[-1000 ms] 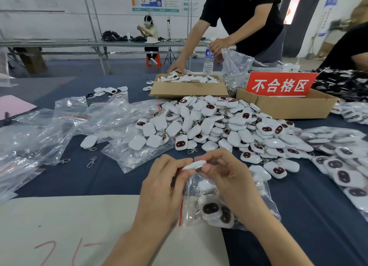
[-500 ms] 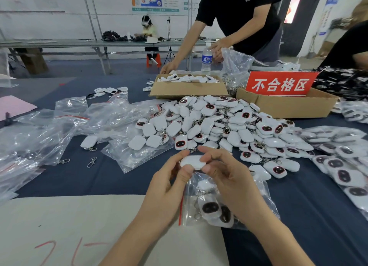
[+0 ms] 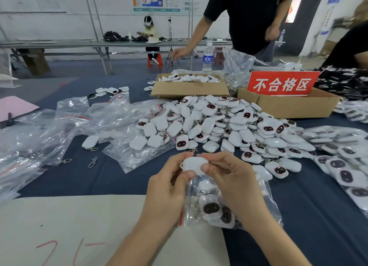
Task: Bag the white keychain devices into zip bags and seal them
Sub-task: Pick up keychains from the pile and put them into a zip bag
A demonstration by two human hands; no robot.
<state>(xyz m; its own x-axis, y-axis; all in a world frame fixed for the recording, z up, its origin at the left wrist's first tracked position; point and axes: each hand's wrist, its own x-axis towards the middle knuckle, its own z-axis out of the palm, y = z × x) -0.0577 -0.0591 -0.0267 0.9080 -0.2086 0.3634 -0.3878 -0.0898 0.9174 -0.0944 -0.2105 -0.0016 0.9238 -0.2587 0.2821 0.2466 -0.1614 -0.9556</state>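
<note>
Where left hand and right hand meet, the device sits pinched.

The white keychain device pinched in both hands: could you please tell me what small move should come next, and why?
Probably slip the white keychain device into the clear plastic zip bag beneath: left hand and right hand both pinch it above that bag, which holds several.

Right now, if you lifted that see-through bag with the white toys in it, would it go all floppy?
Probably floppy: the zip bag is thin, wrinkled plastic, so it would likely sag. The keychain devices inside lie loose and would probably slide to the bottom. It looks light, since it holds only a few.
</note>
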